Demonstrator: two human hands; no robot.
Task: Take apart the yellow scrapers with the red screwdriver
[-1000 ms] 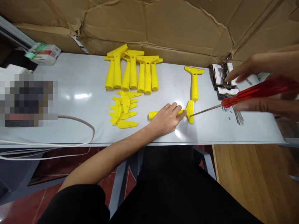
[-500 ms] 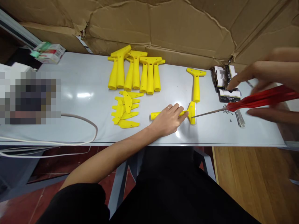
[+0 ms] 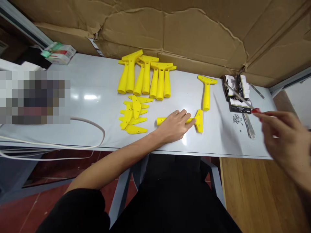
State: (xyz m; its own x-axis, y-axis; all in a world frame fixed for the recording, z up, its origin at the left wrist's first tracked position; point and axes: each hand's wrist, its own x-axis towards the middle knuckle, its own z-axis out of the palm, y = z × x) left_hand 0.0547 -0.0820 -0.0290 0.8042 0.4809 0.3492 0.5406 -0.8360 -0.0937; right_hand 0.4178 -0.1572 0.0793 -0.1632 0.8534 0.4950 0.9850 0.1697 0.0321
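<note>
My left hand (image 3: 175,126) is wrapped round the handle of a yellow scraper (image 3: 199,121), which lies sideways near the table's front edge. The scraper's head points right, clear of my fingers. Over the right end of the table, my right hand (image 3: 283,132) grips a screwdriver (image 3: 256,111) by its red handle. Its metal shaft slants up and left, in front of small black-and-white boxes (image 3: 240,105). Small screws (image 3: 236,118) lie in a pile left of this hand, beside a bundle of thin metal blades (image 3: 248,126). Another yellow scraper (image 3: 206,94) lies behind the held one.
Several yellow scraper handles (image 3: 146,77) lie in a row at the back, with loose yellow plates (image 3: 136,108) in front of them. A white cable (image 3: 97,126) loops over the left front edge. Cardboard (image 3: 136,30) stands along the back. A small carton (image 3: 62,54) sits back left.
My right hand has drawn the screwdriver away from the scraper's head, and its tip now points up and left. My left hand stays on the scraper. The view has shifted slightly.
</note>
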